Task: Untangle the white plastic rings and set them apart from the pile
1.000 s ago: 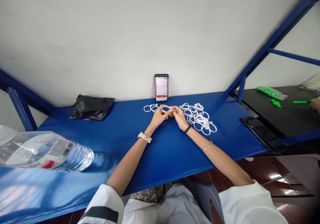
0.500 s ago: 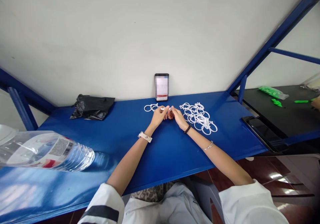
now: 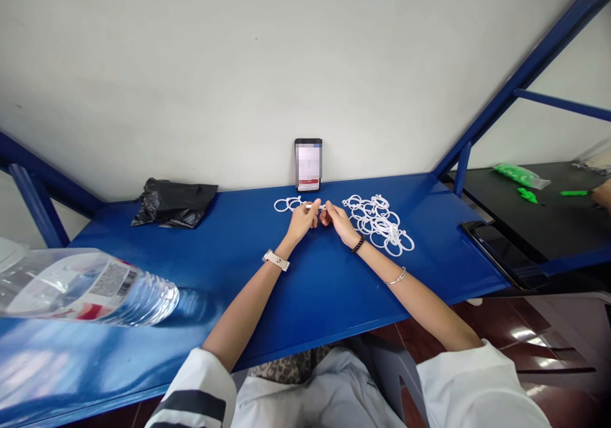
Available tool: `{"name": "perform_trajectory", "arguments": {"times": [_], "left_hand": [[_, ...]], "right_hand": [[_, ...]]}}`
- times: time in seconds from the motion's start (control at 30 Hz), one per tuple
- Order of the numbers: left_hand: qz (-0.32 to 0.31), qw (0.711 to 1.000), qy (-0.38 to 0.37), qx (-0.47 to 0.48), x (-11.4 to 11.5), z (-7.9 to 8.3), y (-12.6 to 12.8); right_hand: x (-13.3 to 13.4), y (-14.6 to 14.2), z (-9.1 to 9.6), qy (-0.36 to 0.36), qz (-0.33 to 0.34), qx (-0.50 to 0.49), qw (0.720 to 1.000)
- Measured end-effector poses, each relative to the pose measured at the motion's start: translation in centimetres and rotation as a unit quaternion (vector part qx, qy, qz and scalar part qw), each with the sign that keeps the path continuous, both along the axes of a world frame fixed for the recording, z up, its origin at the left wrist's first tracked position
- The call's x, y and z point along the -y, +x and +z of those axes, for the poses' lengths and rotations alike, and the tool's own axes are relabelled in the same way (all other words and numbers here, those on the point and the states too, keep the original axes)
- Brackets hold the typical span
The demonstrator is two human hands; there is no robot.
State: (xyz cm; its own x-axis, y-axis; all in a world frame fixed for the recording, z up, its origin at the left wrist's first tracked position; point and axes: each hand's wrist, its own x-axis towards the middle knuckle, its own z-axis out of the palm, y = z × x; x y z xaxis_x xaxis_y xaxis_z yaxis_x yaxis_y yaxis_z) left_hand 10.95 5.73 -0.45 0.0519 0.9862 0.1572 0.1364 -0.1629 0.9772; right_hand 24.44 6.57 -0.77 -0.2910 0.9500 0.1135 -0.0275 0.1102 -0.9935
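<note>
My left hand (image 3: pixel 300 220) and my right hand (image 3: pixel 340 220) meet above the blue table, fingers closed in a pinch. Between their fingertips is a thin white plastic ring (image 3: pixel 315 207), seen edge-on and mostly covered by the fingers. It looks like the curtain rings lying nearby. Just beyond my left hand, a couple of white curtain rings (image 3: pixel 281 206) lie flat on the table. Close to my right hand is a loose, overlapping pile of white curtain rings (image 3: pixel 382 226), several with small eyelets.
A phone (image 3: pixel 308 166) leans upright on the wall behind my hands. At left are a black plastic bag (image 3: pixel 174 204) and a clear bottle (image 3: pixel 95 288) lying on the blue table (image 3: pixel 305 294). Another phone (image 3: pixel 496 253) lies by the right edge. Someone's hand (image 3: pixel 602 194) shows far right near green pieces (image 3: pixel 527 194).
My fingertips have drawn slightly apart, and more of the white ring shows between them. The rings on the table stay in place.
</note>
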Motion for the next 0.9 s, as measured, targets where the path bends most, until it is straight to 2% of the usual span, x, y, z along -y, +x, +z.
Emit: {"name": "perform_trajectory", "arguments": {"times": [0.5,0.9], "left_hand": [[-0.005,1.000,-0.001,-0.029,-0.04,0.09,-0.02],[-0.003,0.998,0.014,-0.056,-0.13,-0.12,-0.12]], "right_hand": [[0.08,0.11,0.58,0.001,0.009,0.017,1.000],[-0.20,0.20,0.27,0.004,0.012,0.027,1.000]]}}
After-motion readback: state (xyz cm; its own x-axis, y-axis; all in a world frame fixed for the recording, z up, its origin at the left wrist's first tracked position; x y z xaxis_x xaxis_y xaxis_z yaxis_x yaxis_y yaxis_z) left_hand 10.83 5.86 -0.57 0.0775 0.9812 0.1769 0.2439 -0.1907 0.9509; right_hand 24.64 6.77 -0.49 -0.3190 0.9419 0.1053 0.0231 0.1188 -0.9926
